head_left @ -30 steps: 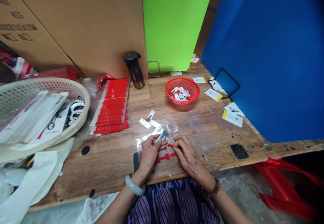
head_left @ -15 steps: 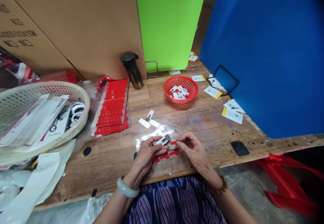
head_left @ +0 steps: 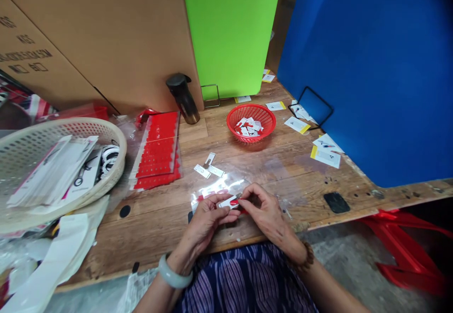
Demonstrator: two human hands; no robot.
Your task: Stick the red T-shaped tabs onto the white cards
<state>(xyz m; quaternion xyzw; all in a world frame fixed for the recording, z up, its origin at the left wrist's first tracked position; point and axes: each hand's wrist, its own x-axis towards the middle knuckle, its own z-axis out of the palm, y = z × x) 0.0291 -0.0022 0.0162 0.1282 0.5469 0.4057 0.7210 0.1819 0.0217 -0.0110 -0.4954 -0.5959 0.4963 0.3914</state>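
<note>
Right at our fingertips, we pinch a small metal plate point(head_left: 228, 203) with our left hand point(head_left: 205, 221), thumb and forefinger closed narrowly on its left end. Its long axis runs left to right across us, the free end tilted slightly up toward our right hand point(head_left: 264, 211). That hand meets it from the right, fingers closed on a small red sticker point(head_left: 236, 203) that touches the plate's right end. So the plate lies between the two hands, held by the left, with the right hand's fingertips at its far end.

Both hands sit near the front edge of the wooden table point(head_left: 283, 171), over a clear plastic sheet point(head_left: 212, 190) with more red pieces partly hidden under our fingers. Just beyond, toward the table's middle, lie loose metal plates point(head_left: 208, 168). Farther back stands a red basket point(head_left: 252, 122) of small parts, left of it a stack of red sheets point(head_left: 159, 150), and at the left edge a cream basket point(head_left: 71, 129).
</note>
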